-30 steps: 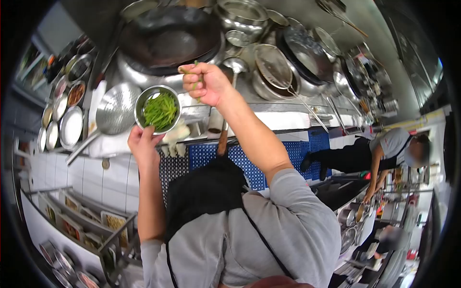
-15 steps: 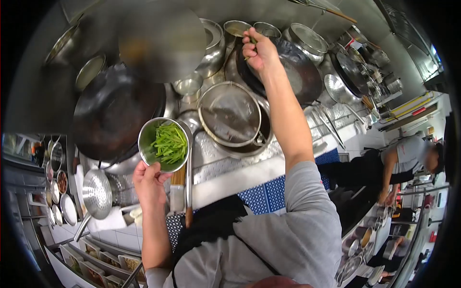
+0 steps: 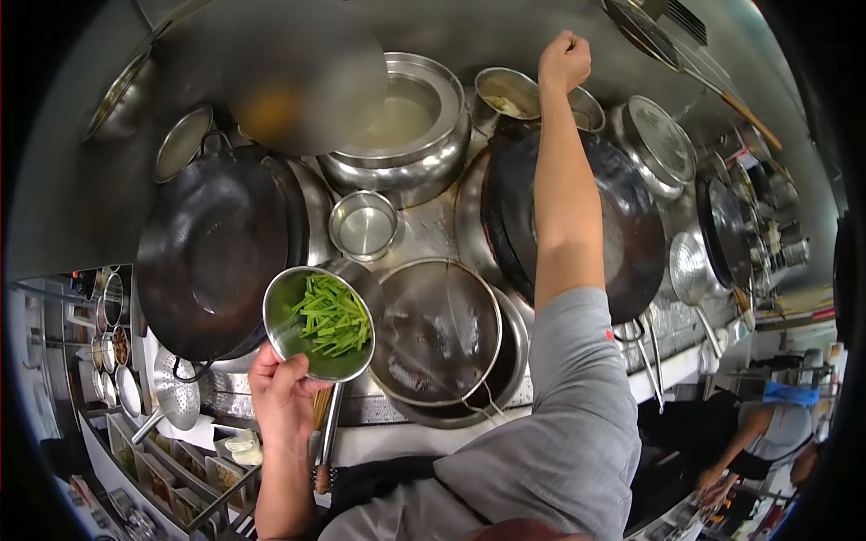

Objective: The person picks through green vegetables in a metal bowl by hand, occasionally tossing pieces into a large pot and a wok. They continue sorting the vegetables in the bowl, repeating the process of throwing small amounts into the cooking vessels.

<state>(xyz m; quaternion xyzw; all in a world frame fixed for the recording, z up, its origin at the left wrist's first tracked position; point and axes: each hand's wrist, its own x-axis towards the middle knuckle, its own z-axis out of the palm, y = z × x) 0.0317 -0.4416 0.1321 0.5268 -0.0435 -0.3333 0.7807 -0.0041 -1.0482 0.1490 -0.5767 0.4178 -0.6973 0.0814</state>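
Fingers of our left hand (image 3: pixel 283 398) clamped on the near rim of the bowl (image 3: pixel 284 316), we note greens (image 3: pixel 334 316) inside just beyond them, our right hand (image 3: pixel 566 63) curled closed, contents unclear, well apart.

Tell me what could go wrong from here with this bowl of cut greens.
The metal bowl is tilted and held near its rim by the left hand, so the greens might slide out, perhaps onto the strainer beside it. The right hand reaches far forward, its arm over the right wok: it could bump the wok, or get burned if that's hot, which I can't tell.
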